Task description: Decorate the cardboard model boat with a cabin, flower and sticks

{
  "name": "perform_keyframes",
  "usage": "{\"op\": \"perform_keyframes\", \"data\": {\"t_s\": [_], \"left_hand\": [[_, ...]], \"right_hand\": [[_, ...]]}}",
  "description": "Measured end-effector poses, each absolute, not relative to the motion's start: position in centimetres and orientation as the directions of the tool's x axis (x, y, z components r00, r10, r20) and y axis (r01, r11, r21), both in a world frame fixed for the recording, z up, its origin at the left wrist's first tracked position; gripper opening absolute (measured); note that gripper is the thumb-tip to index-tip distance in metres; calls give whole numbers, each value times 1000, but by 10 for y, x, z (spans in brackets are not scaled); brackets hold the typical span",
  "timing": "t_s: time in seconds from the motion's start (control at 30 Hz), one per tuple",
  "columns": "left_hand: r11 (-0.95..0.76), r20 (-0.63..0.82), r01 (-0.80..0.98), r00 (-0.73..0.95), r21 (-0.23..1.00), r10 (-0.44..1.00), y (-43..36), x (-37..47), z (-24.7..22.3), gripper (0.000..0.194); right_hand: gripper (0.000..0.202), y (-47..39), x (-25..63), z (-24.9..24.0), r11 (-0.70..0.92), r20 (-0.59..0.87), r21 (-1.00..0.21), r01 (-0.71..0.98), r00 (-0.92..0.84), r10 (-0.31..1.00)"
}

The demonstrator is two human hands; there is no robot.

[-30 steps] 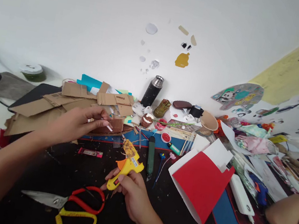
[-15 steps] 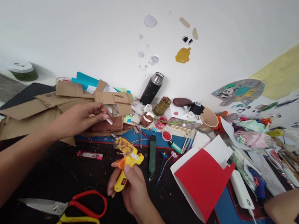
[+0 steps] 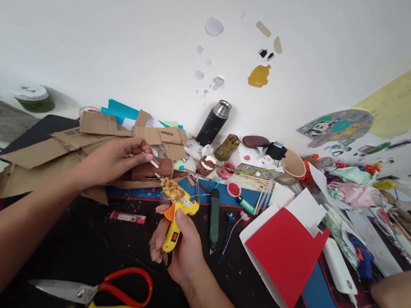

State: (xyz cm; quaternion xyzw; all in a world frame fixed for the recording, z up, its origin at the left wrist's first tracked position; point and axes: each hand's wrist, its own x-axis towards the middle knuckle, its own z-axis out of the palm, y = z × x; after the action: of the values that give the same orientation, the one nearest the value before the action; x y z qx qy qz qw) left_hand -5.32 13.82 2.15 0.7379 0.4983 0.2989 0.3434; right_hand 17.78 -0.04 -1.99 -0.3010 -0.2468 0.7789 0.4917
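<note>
My right hand point(image 3: 184, 247) is wrapped round the handle of a yellow hot glue gun point(image 3: 177, 223) with an orange trigger. Its nozzle, crusted with brown residue, points up and left. Close to that tip, my left hand point(image 3: 121, 158) pinches a small white strip point(image 3: 154, 163) between thumb and fingers. Behind the strip lies a brown boat-like piece point(image 3: 164, 167), partly hidden by the left hand. Below my hands, scissors point(image 3: 99, 291) with one red and one yellow handle rest on the black mat. A pink packet point(image 3: 127, 218) lies left of the glue gun.
Cardboard pieces point(image 3: 38, 163) are heaped at the left. A green utility knife point(image 3: 214, 218) and red card point(image 3: 283, 256) lie to the right. A black flask point(image 3: 213, 124) stands by the wall. Another person's arm point(image 3: 402, 297) is at the far right.
The view has shifted slightly, moving most things a little to the right. The glue gun's nozzle and the white strip are now closer together. Both hands keep their hold.
</note>
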Motion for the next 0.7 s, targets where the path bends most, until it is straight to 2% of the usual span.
{"op": "perform_keyframes", "data": {"t_s": [0.2,0.37,0.5,0.7], "left_hand": [[-246,118,538,262,807,958,142,-52,15,46],[-249,134,545,242,800,961,143,-52,17,45],[-258,139,539,251,802,958,143,-52,17,45],[-265,155,553,238,790,959,142,-50,17,45]], "right_hand": [[62,-3,177,-25,-375,-263,-773,-512,-280,923],[69,-2,178,-29,-343,-315,-872,-348,-135,939],[71,4,177,-26,-332,-342,-900,-283,-15,940],[65,10,175,-20,-321,-339,-918,-234,42,940]]}}
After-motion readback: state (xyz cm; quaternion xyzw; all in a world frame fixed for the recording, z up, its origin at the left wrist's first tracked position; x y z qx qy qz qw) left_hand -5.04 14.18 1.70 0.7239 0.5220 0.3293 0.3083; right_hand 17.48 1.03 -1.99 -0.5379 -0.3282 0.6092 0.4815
